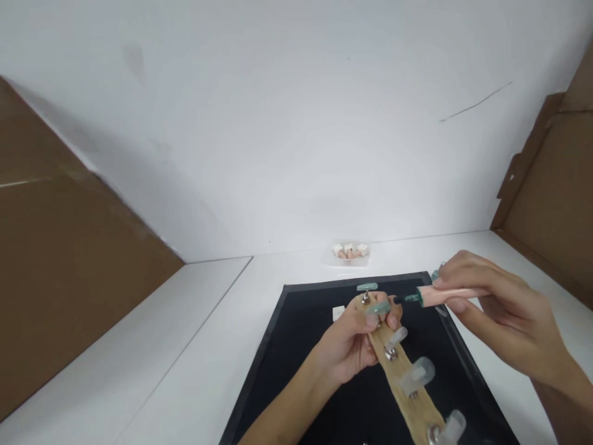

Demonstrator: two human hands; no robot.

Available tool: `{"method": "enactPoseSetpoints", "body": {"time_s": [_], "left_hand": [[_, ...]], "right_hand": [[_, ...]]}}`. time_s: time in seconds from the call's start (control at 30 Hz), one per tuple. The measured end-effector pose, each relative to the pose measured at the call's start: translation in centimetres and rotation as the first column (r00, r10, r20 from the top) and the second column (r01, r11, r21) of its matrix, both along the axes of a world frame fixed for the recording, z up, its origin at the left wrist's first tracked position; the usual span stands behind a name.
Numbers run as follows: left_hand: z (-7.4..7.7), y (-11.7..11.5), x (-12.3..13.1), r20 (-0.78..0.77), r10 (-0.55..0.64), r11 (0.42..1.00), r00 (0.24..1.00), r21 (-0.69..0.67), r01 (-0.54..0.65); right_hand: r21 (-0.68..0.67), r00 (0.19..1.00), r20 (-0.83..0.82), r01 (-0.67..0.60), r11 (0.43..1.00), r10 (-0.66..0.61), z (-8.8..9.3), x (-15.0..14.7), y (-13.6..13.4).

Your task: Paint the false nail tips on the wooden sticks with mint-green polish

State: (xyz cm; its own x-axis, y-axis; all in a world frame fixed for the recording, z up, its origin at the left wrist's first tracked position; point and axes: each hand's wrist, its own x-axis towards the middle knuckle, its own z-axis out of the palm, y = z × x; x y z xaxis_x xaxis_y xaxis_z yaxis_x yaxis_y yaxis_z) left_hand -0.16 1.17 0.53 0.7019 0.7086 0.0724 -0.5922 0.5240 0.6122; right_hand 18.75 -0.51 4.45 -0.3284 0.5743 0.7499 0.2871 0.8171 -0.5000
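My left hand point(343, 346) grips a wooden strip point(407, 408) near its far end, above the black mat. Small metal stands along the strip carry false nails. At the far end sit a green false nail point(367, 287) and a second green false nail point(378, 308) beside my fingertips. Nearer to me are a clear false nail point(397, 337) and larger clear false nails point(419, 375). My right hand point(504, 309) is closed around the pink handle of a nail polish brush point(445, 295). Its bristles, dark with green polish, point left, close to my left fingertips.
A black mat point(306, 321) with taped edges lies on the white table point(185, 346). Partly behind my left hand is a small white object point(338, 313). A clear plastic container point(347, 262) with several white-and-pink items stands at the back. Brown cardboard panels point(69, 259) flank both sides.
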Motion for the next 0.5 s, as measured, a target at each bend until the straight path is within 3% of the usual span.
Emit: {"method": "enactPoseSetpoints", "body": {"time_s": [0.27,0.5], "left_hand": [[0.0,0.2,0.4,-0.063,0.057,0.997,0.996,0.055,-0.054],[-0.1,0.3,0.2,-0.012,0.030,0.998,0.999,0.049,-0.029]], "right_hand": [[0.065,0.997,0.065,-0.048,0.997,0.044,0.7,-1.0,-0.2],[0.127,0.994,0.107,0.020,0.992,-0.034,0.9,-0.8,-0.1]]}}
